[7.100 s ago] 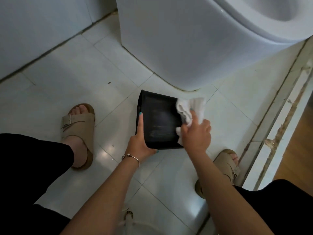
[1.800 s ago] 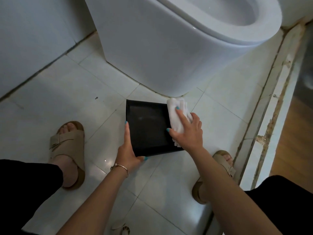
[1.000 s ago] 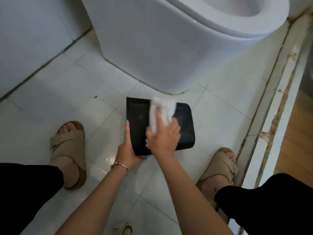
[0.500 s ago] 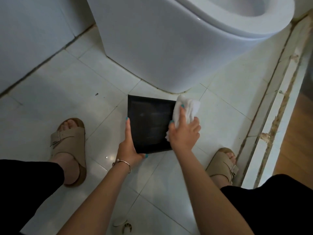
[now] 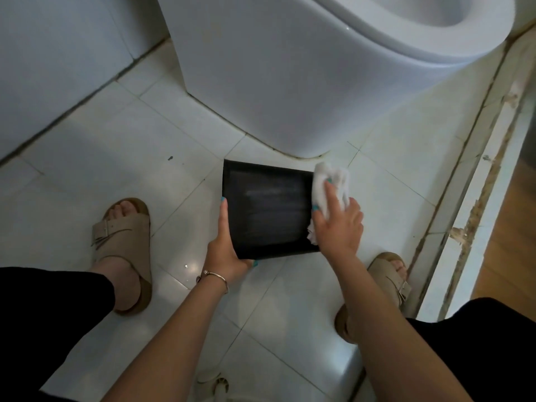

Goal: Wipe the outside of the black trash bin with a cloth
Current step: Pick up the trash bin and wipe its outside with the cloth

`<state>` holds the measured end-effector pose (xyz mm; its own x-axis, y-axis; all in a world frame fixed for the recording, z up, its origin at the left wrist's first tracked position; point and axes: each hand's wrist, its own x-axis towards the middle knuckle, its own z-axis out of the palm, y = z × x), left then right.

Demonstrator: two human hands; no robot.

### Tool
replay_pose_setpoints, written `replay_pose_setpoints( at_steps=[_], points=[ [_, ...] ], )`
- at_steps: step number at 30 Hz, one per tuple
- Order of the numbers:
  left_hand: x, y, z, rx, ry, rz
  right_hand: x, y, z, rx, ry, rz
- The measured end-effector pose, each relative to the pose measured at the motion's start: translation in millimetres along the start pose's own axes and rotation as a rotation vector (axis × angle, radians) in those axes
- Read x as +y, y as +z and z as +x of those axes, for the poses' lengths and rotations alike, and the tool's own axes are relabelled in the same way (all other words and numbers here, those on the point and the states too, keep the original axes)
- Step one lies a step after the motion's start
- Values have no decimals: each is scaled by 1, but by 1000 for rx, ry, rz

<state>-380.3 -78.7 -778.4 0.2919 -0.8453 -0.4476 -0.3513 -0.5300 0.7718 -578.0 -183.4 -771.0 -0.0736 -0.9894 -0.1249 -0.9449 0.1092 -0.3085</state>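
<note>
- While tipped over the floor just before the toilet, black trash bin gripped at its near corner by left hand.
- Right hand, fingers loosely curled, pressing white cloth against bin's far-right edge.

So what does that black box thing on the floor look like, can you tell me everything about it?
The black rectangular plastic trash bin lies on the white tiled floor, just in front of the white toilet base. Its broad, smooth face points up and shows pale streaks. The left hand grips its near left corner, fingers along the left edge. The right hand presses a crumpled white cloth against its right edge. Its opening is not visible.
</note>
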Motion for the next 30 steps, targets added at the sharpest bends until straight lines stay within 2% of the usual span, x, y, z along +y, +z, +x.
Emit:
replay_pose_setpoints(
  at_steps=[2,6,11,16,20,24,26,28,30],
  points=[
    [3,-1,2,-19,0,-6,7,-3,1,12,100,44],
    [3,-10,5,-44,11,54,3,0,-16,44,105,94],
    [4,-21,8,-139,26,74,41,-3,-22,-78,47,313],
    [5,-21,9,-152,38,111,54,-10,-10,-72,-80,210],
    [6,-21,9,-143,42,126,67,-16,24,-114,65,205],
    [6,-20,6,-137,45,126,65,-34,30,-60,239,493],
    [8,-21,5,-129,48,131,50,-41,23,6,197,581],
    [10,-21,4,-126,45,144,32,-41,19,63,53,617],
    [9,-21,3,-118,49,153,7,-30,17,2,-74,540]
  ],
)
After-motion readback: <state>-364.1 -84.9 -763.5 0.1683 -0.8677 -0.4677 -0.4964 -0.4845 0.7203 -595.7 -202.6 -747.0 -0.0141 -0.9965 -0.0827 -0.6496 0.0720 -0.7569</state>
